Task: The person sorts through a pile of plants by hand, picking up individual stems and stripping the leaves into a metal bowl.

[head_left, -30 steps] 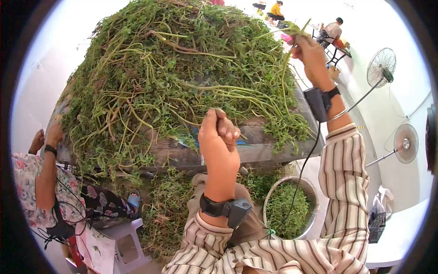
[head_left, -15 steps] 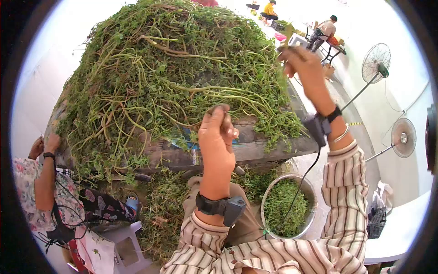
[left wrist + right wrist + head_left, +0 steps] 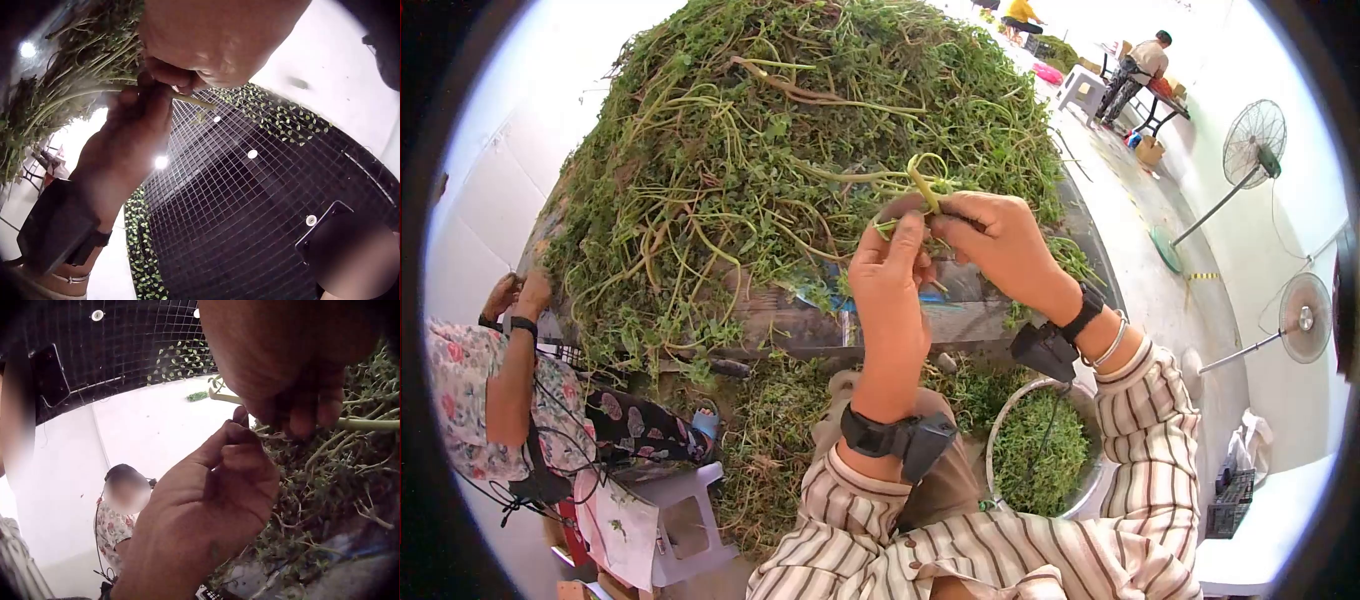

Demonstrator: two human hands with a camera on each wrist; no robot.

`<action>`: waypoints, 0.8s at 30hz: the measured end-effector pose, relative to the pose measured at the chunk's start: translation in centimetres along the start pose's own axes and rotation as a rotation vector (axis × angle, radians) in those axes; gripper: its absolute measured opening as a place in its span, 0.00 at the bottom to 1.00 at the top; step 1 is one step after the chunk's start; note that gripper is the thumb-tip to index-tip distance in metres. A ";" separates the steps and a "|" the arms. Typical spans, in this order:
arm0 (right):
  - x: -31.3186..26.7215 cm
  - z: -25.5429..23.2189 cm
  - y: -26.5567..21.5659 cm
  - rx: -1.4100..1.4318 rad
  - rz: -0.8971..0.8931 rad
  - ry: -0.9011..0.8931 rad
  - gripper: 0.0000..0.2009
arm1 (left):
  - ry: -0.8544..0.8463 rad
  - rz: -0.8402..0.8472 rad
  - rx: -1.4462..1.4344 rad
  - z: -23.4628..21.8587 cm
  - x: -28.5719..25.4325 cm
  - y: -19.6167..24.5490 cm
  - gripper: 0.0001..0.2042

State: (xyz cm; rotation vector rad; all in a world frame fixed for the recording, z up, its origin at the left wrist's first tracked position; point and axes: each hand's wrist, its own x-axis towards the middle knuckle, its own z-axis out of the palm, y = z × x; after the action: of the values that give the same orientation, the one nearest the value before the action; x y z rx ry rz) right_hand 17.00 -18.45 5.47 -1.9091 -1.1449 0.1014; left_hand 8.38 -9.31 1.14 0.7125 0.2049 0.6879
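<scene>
Pinching a green stem (image 3: 922, 188) between them, both hands meet in front of the heap of greens (image 3: 800, 130). Left hand (image 3: 892, 275): raised upright, thumb and fingertips curled onto the lower part of the stem. Right hand (image 3: 998, 240): comes in from the right, fingers curled over the stem just above and touching the left fingertips. The stem loops up from the fingers, close against the front slope of the heap.

The left wrist view shows the right hand (image 3: 128, 140) pinching the pale stem (image 3: 187, 100) directly under the left fingers. The right wrist view shows the left hand (image 3: 219, 487) with its thumb tip pressed to the stem (image 3: 225, 397), with greens (image 3: 325, 481) behind.

The heap covers a wooden worktop (image 3: 960, 320), whose front edge shows below the hands. Loose greens lie on the floor (image 3: 770, 450) beneath it. A metal bowl (image 3: 1090, 490) with picked greens sits down to the right, below the right forearm. Both wrists carry strapped black devices, and the sleeves are striped.

Second person in floral clothing (image 3: 460, 400) at far left, hands at the worktop edge. Two standing fans (image 3: 1255, 140) on the right; more people sit further back.
</scene>
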 end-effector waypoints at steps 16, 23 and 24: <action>-2.0 -1.1 -1.3 -0.066 -0.070 0.060 0.07 | 0.046 0.035 -0.113 0.4 -0.5 -0.1 0.13; -2.4 -1.5 -1.4 -0.012 -0.016 0.107 0.07 | 0.044 0.035 -0.184 -0.1 -0.3 -0.1 0.13; -2.5 -1.8 -1.4 0.024 0.059 0.136 0.08 | 0.046 0.033 -0.183 -0.7 0.0 0.3 0.13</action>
State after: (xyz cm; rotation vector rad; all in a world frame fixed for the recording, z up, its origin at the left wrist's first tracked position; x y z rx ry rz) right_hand 15.47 -21.23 6.68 -1.8989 -0.9926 0.0165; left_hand 7.97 -8.79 0.79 0.5266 0.1703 0.7445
